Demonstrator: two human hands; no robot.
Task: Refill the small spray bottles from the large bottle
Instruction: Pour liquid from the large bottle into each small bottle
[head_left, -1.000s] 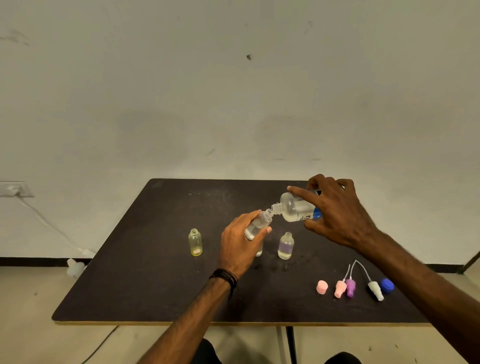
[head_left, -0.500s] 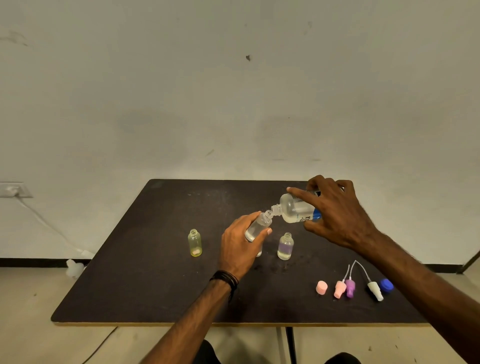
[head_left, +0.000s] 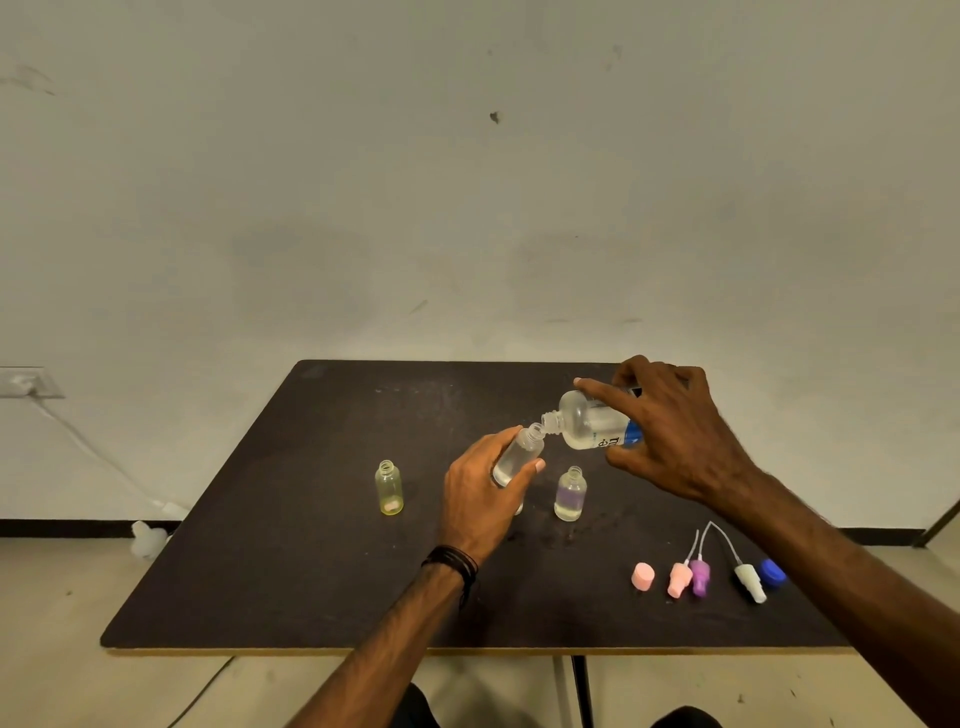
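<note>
My left hand (head_left: 480, 499) grips a small clear spray bottle (head_left: 519, 454), tilted with its open mouth up and to the right. My right hand (head_left: 675, 441) holds the large clear bottle (head_left: 584, 423) nearly on its side, its neck touching the small bottle's mouth. A yellow small bottle (head_left: 389, 488) stands open to the left. To the right of my left hand stands a purple-tinted small bottle (head_left: 570, 494), also open. All of this is over a dark table (head_left: 291, 545).
Near the table's front right lie a pink cap (head_left: 642, 576), a pink sprayer head (head_left: 679, 579), a purple sprayer head (head_left: 700, 577), a white sprayer head (head_left: 749, 582) and a blue cap (head_left: 772, 573). A wall rises behind the table; a white cable runs along the floor at left.
</note>
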